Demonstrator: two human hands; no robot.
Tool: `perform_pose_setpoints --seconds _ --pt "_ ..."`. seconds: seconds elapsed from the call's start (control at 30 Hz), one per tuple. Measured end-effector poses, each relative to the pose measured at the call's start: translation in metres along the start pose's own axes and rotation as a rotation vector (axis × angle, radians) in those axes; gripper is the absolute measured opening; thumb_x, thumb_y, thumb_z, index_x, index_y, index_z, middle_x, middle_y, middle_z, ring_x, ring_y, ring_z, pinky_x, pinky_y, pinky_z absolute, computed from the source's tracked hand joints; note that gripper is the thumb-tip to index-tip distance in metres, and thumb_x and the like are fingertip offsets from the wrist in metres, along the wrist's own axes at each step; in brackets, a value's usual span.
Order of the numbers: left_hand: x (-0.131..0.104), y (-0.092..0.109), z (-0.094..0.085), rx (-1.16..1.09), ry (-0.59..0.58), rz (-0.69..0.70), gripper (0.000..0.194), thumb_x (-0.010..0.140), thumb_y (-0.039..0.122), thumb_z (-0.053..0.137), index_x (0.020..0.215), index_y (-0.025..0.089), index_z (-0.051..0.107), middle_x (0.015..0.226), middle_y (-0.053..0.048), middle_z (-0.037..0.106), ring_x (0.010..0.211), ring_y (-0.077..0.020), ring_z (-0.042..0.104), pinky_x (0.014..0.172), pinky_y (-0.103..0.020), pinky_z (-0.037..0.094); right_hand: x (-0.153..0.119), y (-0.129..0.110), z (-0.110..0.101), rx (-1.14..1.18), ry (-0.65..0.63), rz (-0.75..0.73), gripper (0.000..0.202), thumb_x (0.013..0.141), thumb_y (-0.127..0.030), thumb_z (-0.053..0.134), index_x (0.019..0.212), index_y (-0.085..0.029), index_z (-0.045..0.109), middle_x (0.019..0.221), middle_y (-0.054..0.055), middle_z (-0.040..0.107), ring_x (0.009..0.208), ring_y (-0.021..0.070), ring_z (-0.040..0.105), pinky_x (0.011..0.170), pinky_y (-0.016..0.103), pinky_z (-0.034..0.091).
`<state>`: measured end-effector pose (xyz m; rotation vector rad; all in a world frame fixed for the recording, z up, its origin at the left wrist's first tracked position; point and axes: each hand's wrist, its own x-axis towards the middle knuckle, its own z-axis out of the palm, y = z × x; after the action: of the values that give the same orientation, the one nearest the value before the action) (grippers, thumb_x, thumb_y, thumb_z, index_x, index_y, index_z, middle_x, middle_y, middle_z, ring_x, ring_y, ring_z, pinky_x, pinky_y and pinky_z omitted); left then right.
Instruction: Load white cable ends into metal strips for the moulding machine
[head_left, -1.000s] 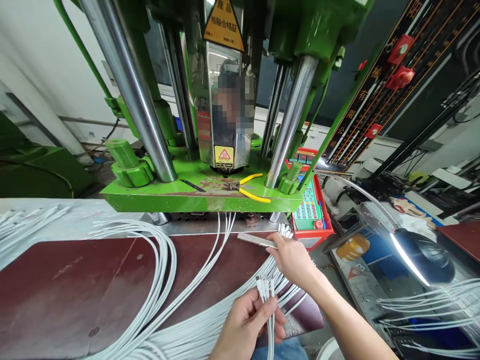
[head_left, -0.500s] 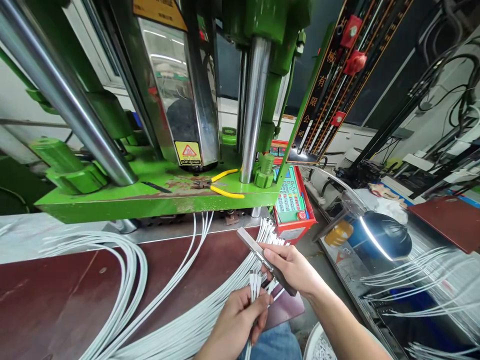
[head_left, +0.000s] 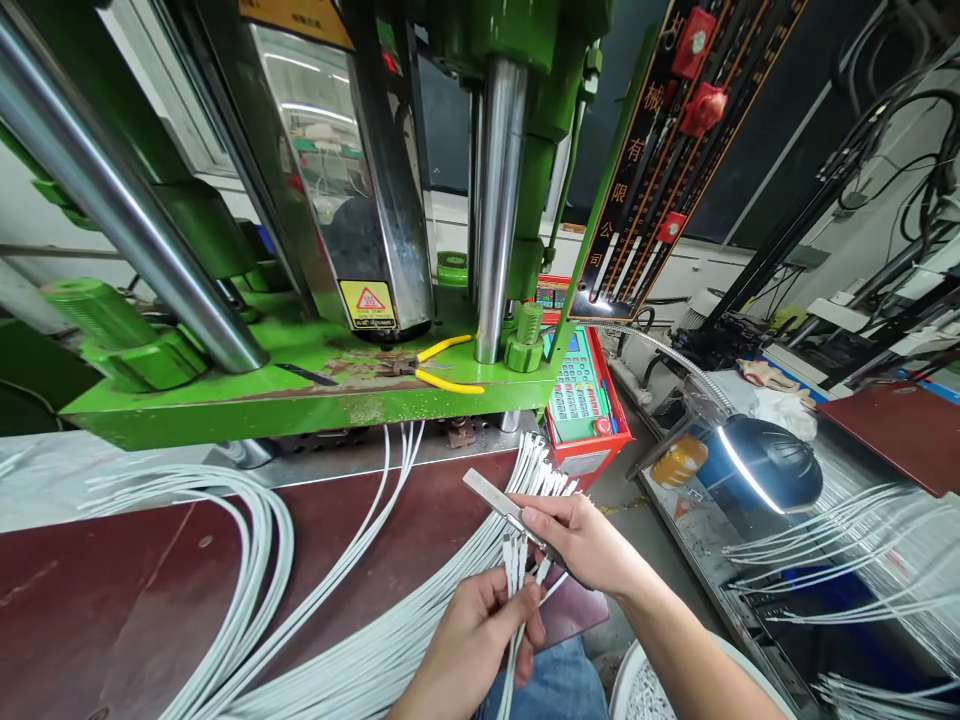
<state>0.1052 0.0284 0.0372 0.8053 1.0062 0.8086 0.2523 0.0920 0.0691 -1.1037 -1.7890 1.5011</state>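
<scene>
We find the left hand (head_left: 480,622) gripping slim white cables (head_left: 514,564), connector ends projecting past its fingers. The right hand's (head_left: 589,540) fingers pinch a flat grey metal bar (head_left: 487,495), since brought beside those ends; we judge it positioned for work there, contact unclear.

Cool, bright light falls fairly evenly; the chrome housing (head_left: 322,150) beyond the far edge of the table (head_left: 97,600) mirrors white streaks. A dark dome (head_left: 799,465) carries hard glare. White cables (head_left: 360,640) look slightly soft; wide-angle stretch splays the steel post (head_left: 120,180).
</scene>
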Motion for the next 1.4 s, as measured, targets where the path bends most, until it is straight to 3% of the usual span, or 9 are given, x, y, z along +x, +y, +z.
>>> perform_pose_setpoints --seconds 0.2,0.43,0.53,0.7,0.87,1.03,1.17,1.4 --pt "-0.003 0.009 -0.003 -0.184 0.042 -0.035 0.033 0.071 0.047 0.067 0.071 0.017 0.055 0.066 0.000 0.059 0.054 -0.0122 0.052 0.052 -0.025 0.042 0.000 0.006 -0.009 0.034 -0.004 0.018 0.043 0.093 -0.047 0.050 0.124 -0.019 0.062 0.065 -0.001 0.054 0.058 0.0116 0.044 0.055 0.023 0.036" --pt "-0.003 0.001 -0.005 0.030 0.083 0.027 0.035 0.077 0.048 0.060 0.063 0.017 0.050 0.051 0.004 0.046 0.042 -0.0078 0.039 0.041 -0.021 0.031 0.000 0.002 -0.012 0.036 -0.010 0.006 0.042 0.094 -0.047 0.049 0.124 -0.020 0.062 0.063 -0.002 0.053 0.055 0.0107 0.043 0.055 0.023 0.036" --pt "-0.001 -0.003 -0.005 0.075 0.117 0.030 0.033 0.077 0.047 0.059 0.065 0.018 0.049 0.054 0.004 0.047 0.041 -0.0072 0.038 0.039 -0.020 0.029 -0.001 0.000 -0.013 -0.007 -0.015 0.022 0.042 0.093 -0.047 0.049 0.123 -0.021 0.063 0.068 -0.001 0.059 0.057 0.0118 0.046 0.058 0.024 0.040" --pt "0.000 -0.002 -0.004 0.123 0.141 0.010 0.032 0.075 0.047 0.057 0.065 0.018 0.047 0.053 0.005 0.047 0.040 -0.0073 0.038 0.038 -0.020 0.030 -0.002 -0.002 -0.011 -0.078 0.005 0.016 0.041 0.092 -0.046 0.050 0.123 -0.021 0.063 0.091 0.002 0.069 0.078 0.0180 0.056 0.074 0.029 0.045" --pt "0.000 0.000 -0.005 0.163 0.151 -0.017 0.029 0.073 0.044 0.058 0.066 0.018 0.048 0.052 0.005 0.048 0.039 -0.0069 0.038 0.038 -0.020 0.030 -0.002 -0.001 -0.010 -0.098 -0.016 0.024 0.043 0.093 -0.046 0.049 0.125 -0.020 0.061 0.088 0.001 0.069 0.075 0.0179 0.057 0.071 0.029 0.046" --pt "0.002 0.001 -0.004 0.118 0.172 -0.022 0.031 0.076 0.046 0.058 0.065 0.019 0.047 0.052 0.005 0.048 0.040 -0.0065 0.036 0.039 -0.019 0.029 -0.003 -0.006 -0.009 -0.128 0.008 -0.014 0.042 0.094 -0.045 0.047 0.125 -0.020 0.061 0.098 0.002 0.069 0.085 0.0211 0.059 0.078 0.031 0.046" --pt "0.003 0.001 -0.003 0.104 0.147 -0.016 0.035 0.074 0.050 0.061 0.066 0.018 0.050 0.054 0.004 0.050 0.039 -0.0077 0.039 0.038 -0.021 0.030 -0.003 -0.009 -0.010 -0.152 -0.021 -0.010 0.041 0.095 -0.045 0.045 0.125 -0.022 0.061 0.087 -0.001 0.069 0.076 0.0182 0.058 0.071 0.029 0.046" --pt "-0.004 0.015 -0.009 -0.073 0.129 -0.007 0.034 0.072 0.048 0.067 0.071 0.015 0.061 0.068 -0.002 0.060 0.064 -0.0128 0.052 0.063 -0.024 0.044 -0.004 0.000 -0.019 -0.122 -0.025 0.006 0.040 0.094 -0.044 0.048 0.125 -0.022 0.061 0.090 0.000 0.070 0.077 0.0188 0.059 0.073 0.029 0.046"
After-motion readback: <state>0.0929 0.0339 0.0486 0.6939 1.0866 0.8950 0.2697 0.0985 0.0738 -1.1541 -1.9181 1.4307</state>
